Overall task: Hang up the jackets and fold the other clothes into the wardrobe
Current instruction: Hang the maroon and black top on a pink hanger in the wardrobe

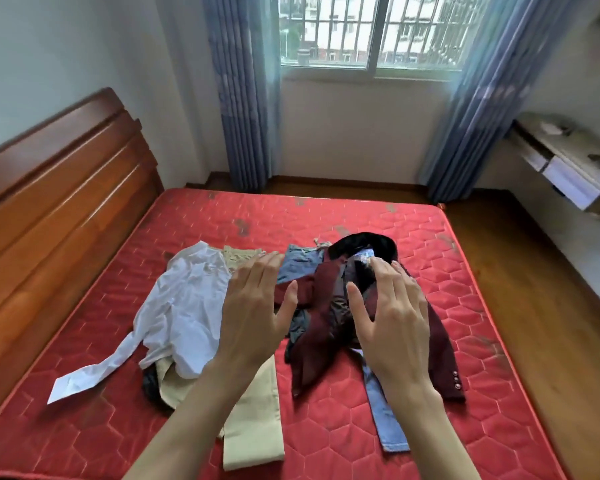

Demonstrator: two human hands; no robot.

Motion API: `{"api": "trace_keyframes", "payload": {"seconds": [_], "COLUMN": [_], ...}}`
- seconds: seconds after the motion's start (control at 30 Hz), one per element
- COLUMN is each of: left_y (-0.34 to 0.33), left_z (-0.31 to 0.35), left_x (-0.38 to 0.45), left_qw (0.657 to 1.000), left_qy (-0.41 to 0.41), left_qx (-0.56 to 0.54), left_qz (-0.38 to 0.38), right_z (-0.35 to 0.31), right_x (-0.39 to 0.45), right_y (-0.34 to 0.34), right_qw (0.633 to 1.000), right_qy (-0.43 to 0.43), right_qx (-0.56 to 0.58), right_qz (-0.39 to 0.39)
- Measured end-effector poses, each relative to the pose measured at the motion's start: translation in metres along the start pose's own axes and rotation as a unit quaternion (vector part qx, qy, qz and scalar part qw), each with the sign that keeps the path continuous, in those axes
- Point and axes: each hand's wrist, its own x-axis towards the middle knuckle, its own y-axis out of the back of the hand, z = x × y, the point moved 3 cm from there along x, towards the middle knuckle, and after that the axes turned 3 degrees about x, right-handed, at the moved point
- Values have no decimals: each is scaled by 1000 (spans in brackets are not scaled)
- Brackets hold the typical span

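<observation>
A heap of clothes lies in the middle of the red mattress (326, 441). On its left are a crumpled white shirt (184, 313) and beige trousers (253, 427). On its right a dark red jacket (440, 348) with sleeve buttons lies over blue jeans (383, 414), with a black garment (364, 245) at the far end. My left hand (253, 313) hovers over the seam between shirt and jacket, fingers straight and spread. My right hand (394, 313) is raised over the jacket, fingers spread, holding nothing.
A wooden headboard (59, 188) runs along the left side. Beyond the bed are blue curtains (243, 98) and a barred window (371, 29). Wooden floor (541, 289) lies to the right, with a pale shelf unit (568, 168) against the right wall.
</observation>
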Motion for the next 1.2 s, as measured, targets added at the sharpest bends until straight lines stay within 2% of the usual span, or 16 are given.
{"api": "trace_keyframes", "payload": {"seconds": [0.33, 0.53, 0.7, 0.87, 1.2], "left_y": [-133, -204, -291, -384, -588], "left_z": [46, 43, 3, -38, -112], "left_x": [112, 167, 204, 222, 221], "left_qw": [999, 998, 993, 987, 976], "left_qy": [-32, -2, 39, 47, 62], "left_qx": [5, -28, -60, -61, -51], "left_qz": [-35, -64, -99, -139, -202], "right_z": [145, 192, 227, 268, 398], "right_x": [113, 153, 195, 232, 266], "right_y": [-28, -65, -129, -201, -373], "right_qw": [999, 995, 989, 986, 977], "right_qy": [-39, -88, -122, -142, -153], "right_qx": [3, -3, -15, -21, -42], "right_qz": [-5, -50, -77, -89, -141]}}
